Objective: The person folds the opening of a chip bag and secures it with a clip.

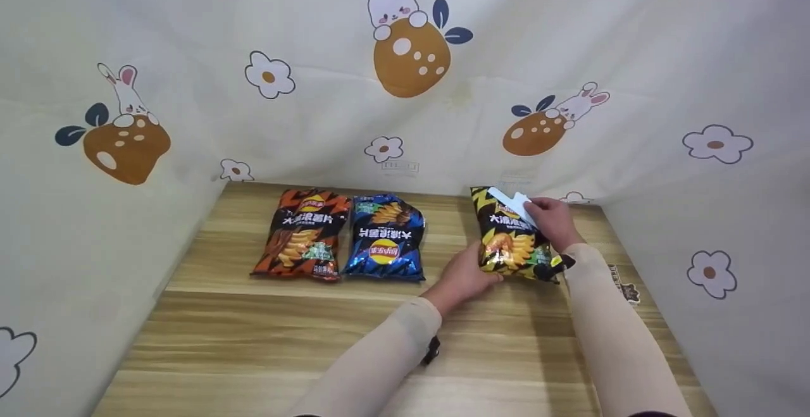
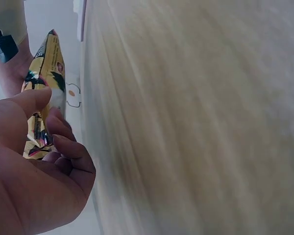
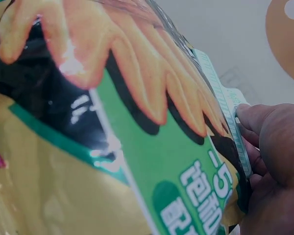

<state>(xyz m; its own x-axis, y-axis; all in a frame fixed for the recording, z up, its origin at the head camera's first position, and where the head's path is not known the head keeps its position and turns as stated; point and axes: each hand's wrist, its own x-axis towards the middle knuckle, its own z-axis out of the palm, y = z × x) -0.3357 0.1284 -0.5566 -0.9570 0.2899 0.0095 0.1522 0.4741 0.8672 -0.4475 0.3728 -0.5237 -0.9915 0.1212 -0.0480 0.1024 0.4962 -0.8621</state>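
A yellow-and-black potato chip bag is at the right of the table, near the back cloth. My left hand grips its lower left edge; in the left wrist view the thumb and fingers of that hand close on the bag. In my right hand is a pale blue flat strip with a tab, pinched and lying slantwise over the bag's upper face. From the right wrist, the strip looks ribbed and runs along the bag's far edge, beside the fingertips.
An orange chip bag and a blue chip bag lie side by side on the left of the wooden table. A small brown patterned piece sits at the right edge. Printed cloth encloses the back and sides.
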